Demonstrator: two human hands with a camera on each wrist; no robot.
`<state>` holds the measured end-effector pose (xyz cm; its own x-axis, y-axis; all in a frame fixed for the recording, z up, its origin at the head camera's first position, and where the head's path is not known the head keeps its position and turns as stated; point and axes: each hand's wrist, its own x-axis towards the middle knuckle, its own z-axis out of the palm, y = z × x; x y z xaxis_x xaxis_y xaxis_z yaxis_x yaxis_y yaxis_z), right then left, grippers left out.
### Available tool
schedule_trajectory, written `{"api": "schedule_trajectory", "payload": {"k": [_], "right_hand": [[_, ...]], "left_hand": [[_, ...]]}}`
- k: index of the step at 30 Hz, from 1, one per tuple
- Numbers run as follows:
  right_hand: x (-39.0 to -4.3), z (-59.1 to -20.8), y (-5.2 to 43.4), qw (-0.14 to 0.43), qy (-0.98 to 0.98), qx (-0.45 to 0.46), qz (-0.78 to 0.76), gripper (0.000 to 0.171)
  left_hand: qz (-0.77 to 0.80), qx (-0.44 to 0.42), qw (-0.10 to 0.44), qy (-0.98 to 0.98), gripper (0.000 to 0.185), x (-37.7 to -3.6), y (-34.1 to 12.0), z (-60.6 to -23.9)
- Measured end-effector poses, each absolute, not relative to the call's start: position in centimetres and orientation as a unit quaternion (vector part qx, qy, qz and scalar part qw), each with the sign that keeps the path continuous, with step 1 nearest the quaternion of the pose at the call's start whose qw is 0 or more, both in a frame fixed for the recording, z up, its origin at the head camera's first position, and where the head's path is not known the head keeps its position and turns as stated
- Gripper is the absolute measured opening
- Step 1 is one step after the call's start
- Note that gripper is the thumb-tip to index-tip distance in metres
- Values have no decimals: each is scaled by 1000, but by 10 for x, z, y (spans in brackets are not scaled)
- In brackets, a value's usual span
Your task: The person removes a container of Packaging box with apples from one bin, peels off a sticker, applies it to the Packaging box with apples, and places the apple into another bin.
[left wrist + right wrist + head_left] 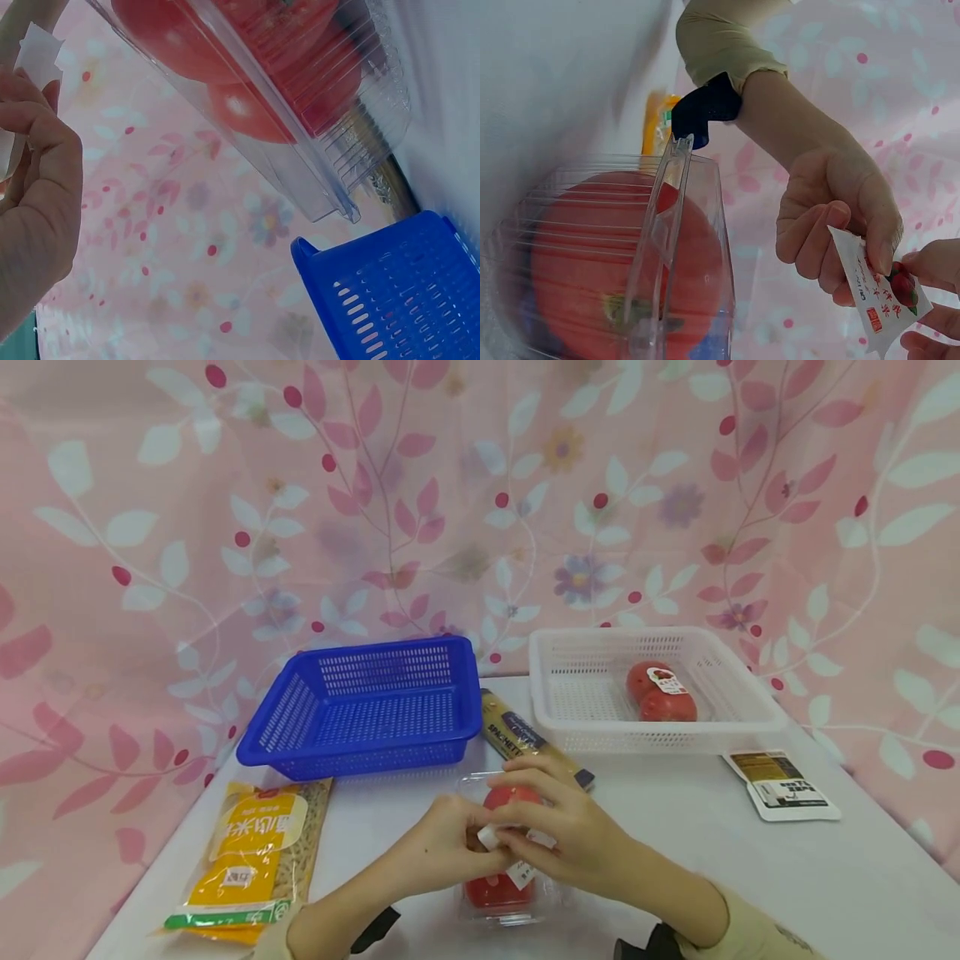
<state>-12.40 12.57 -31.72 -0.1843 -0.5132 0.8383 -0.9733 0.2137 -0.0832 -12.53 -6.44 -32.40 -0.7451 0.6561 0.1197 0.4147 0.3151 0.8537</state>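
- both hands, left hand (442,843) and right hand (570,831), pinching a sticker (877,300) together
- tomato box (501,893) sits on the table (750,877) right under them, in front of the blue basket (367,710)

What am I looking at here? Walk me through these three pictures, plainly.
No machine here: a person works with two bare hands, wearing three cameras. The large picture comes from the head camera, looking down at a white table. The other two come from cameras on the wrists, so they look up from close by.

On the table lie a blue basket, a white basket with tomatoes in it, a yellow pasta bag, a spaghetti pack and a small packet.

In front sits a clear box of tomatoes. Above it the left hand and right hand both pinch a small white label with a tomato printed on it. The right wrist view shows this best. Whether it is still stuck to the box, I cannot tell.
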Motion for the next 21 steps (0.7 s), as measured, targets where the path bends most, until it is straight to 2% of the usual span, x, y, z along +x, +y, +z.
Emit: {"api": "schedule_trajectory", "payload": {"k": [6, 14, 21], "right_hand": [[-124, -319, 127, 345, -693, 544, 323, 8], [-126, -320, 126, 339, -674, 571, 324, 5], [-129, -320, 125, 349, -648, 594, 324, 7]], "left_hand": [[492, 331, 144, 792, 11, -125, -65, -326], [501, 310, 156, 793, 7, -123, -68, -329], [588, 304, 240, 710, 35, -124, -72, -331]]}}
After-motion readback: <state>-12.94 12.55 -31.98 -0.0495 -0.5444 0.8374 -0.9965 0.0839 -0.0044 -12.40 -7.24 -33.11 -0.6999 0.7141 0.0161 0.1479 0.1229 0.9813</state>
